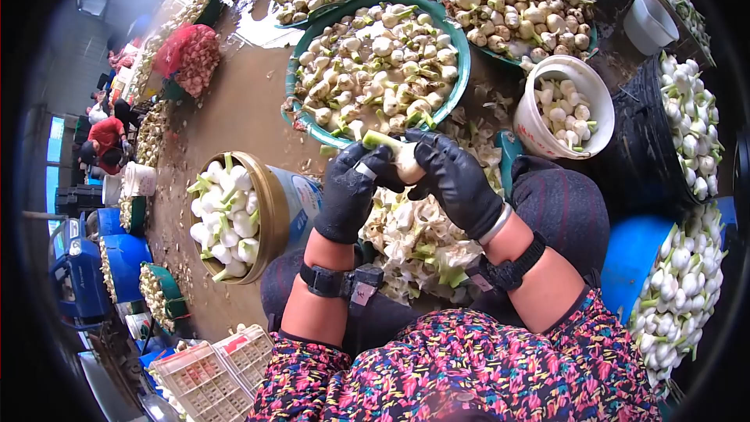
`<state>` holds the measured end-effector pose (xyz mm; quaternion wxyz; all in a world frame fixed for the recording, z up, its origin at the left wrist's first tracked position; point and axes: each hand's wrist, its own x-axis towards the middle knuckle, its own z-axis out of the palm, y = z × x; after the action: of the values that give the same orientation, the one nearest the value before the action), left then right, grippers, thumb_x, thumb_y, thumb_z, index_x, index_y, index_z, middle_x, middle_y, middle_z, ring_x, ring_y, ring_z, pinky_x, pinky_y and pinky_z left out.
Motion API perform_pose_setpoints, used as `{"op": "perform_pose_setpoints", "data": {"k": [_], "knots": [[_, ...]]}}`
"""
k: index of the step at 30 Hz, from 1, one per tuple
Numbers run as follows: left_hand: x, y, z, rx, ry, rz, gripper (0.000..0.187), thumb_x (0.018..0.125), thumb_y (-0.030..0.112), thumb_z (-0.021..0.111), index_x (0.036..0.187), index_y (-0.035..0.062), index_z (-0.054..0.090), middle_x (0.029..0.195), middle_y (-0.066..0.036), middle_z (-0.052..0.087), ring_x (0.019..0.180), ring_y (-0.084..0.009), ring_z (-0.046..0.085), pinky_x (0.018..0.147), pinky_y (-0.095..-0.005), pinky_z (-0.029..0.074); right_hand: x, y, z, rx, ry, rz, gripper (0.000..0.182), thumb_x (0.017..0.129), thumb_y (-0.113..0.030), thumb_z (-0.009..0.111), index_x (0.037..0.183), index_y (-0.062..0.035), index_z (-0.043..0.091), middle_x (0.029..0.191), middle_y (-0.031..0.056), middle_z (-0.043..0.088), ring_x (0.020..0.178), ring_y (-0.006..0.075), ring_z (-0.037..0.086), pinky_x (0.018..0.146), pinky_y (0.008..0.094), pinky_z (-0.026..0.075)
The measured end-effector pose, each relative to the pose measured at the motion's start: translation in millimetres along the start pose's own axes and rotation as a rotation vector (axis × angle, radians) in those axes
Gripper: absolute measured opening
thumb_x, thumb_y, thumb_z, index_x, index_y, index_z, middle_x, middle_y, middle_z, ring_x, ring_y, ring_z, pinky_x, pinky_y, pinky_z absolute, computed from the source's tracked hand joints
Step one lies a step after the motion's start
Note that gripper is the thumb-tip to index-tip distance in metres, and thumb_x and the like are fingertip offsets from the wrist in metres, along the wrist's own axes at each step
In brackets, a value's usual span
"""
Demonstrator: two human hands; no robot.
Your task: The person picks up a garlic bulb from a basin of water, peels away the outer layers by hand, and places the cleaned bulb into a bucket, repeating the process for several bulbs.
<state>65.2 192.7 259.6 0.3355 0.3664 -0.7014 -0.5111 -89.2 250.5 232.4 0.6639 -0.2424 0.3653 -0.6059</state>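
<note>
Both my hands wear black gloves and meet over my lap on one garlic bulb, with its green stem pointing up and left. My left hand is closed at the stem side of the bulb, and a pale band circles one of its fingers. From the other side, my right hand grips the bulb's body with thumb and fingers. Beneath the hands lies a heap of pale garlic peelings. Just beyond them stands a green tub of unpeeled garlic in cloudy water.
A bucket of white, peeled garlic stands at left. To the right are a white bucket with some bulbs and a black container heaped with garlic. A plastic crate lies lower left. A person in red bends over farther left.
</note>
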Motion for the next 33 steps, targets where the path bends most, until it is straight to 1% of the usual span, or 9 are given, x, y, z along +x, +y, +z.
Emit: {"op": "perform_pose_setpoints", "data": {"k": [9,11,14,15,17,20,25,31,33], "knots": [[-0.9,-2.5,-1.6,-0.208,0.023,-0.141,0.018,0.081,0.012,0.056,0.089,-0.0045,0.059,0.072,-0.008,0.061,0.063,-0.0174,0.062,0.060,-0.0283,0.050,-5.0,-5.2,4.4,-0.096,0.027,-0.040,0.044,0.085,-0.018,0.062,0.123,-0.0042,0.044,0.098,0.0049,0.058,0.077,0.0106,0.058,0.057,0.0232,0.050],[6.3,-11.4,-8.3,0.641,-0.079,0.531,0.023,0.082,0.018,0.058,0.090,-0.0036,0.059,0.069,-0.006,0.059,0.063,-0.0160,0.061,0.060,-0.0289,0.049,-4.6,-4.8,4.6,-0.070,0.021,-0.051,0.049,0.083,-0.015,0.064,0.125,-0.0036,0.042,0.099,0.0054,0.058,0.079,0.0103,0.057,0.058,0.0222,0.049],[8.4,-8.1,-6.4,0.612,-0.108,0.580,0.016,0.078,0.010,0.058,0.088,-0.0019,0.061,0.069,-0.008,0.061,0.063,-0.0159,0.060,0.058,-0.0293,0.048,-6.2,-4.1,2.0,-0.117,0.017,-0.043,0.048,0.084,-0.017,0.063,0.125,-0.0028,0.042,0.099,0.0054,0.058,0.082,0.0097,0.057,0.059,0.0223,0.050],[6.5,-3.9,-3.7,0.610,-0.110,0.580,0.016,0.078,0.010,0.058,0.088,-0.0019,0.061,0.069,-0.008,0.061,0.063,-0.0159,0.060,0.058,-0.0293,0.048,-6.9,-3.3,1.7,-0.117,0.020,-0.044,0.048,0.084,-0.017,0.063,0.125,-0.0028,0.042,0.099,0.0054,0.058,0.082,0.0097,0.057,0.059,0.0223,0.050],[-0.1,3.8,2.0,-0.166,-0.019,-0.138,0.015,0.073,0.002,0.056,0.087,0.0008,0.063,0.073,-0.009,0.063,0.064,-0.0163,0.061,0.059,-0.0291,0.048,-8.3,-1.5,2.2,-0.228,0.053,-0.074,0.044,0.088,-0.026,0.056,0.123,-0.0028,0.043,0.099,0.0066,0.058,0.076,0.0110,0.059,0.056,0.0236,0.050],[-1.3,3.3,-0.3,-0.264,0.046,-0.294,0.019,0.071,-0.003,0.052,0.085,0.0018,0.064,0.075,-0.009,0.064,0.066,-0.0166,0.061,0.060,-0.0279,0.047,-5.3,-9.2,-2.1,0.011,-0.025,0.181,0.044,0.090,-0.036,0.049,0.121,-0.0042,0.046,0.092,0.0082,0.060,0.067,0.0138,0.061,0.049,0.0241,0.049],[-4.7,1.3,-1.7,0.383,-0.039,0.117,0.016,0.072,-0.003,0.058,0.085,0.0024,0.063,0.079,-0.009,0.063,0.071,-0.0179,0.061,0.066,-0.0287,0.047,-11.9,-15.0,-0.1,0.348,-0.259,0.602,0.039,0.086,-0.039,0.054,0.109,-0.0078,0.051,0.079,0.0091,0.061,0.058,0.0169,0.060,0.044,0.0236,0.046],[-15.3,5.9,-5.2,-0.546,0.078,-0.289,0.041,0.078,0.001,0.058,0.117,-0.0044,0.049,0.100,-0.012,0.061,0.085,-0.0186,0.061,0.075,-0.0282,0.050,-6.1,-20.6,-3.4,0.372,-0.318,0.597,0.037,0.086,-0.036,0.056,0.106,-0.0054,0.051,0.080,0.0077,0.060,0.060,0.0146,0.059,0.046,0.0216,0.044],[-15.2,4.2,-19.7,0.286,-0.157,0.044,0.045,0.078,0.002,0.059,0.120,-0.0037,0.047,0.103,-0.012,0.059,0.085,-0.0189,0.061,0.075,-0.0283,0.050,-4.1,-14.4,-5.1,0.291,-0.241,0.425,0.036,0.086,-0.036,0.056,0.104,-0.0048,0.052,0.077,0.0067,0.058,0.059,0.0134,0.057,0.045,0.0214,0.043]]}}
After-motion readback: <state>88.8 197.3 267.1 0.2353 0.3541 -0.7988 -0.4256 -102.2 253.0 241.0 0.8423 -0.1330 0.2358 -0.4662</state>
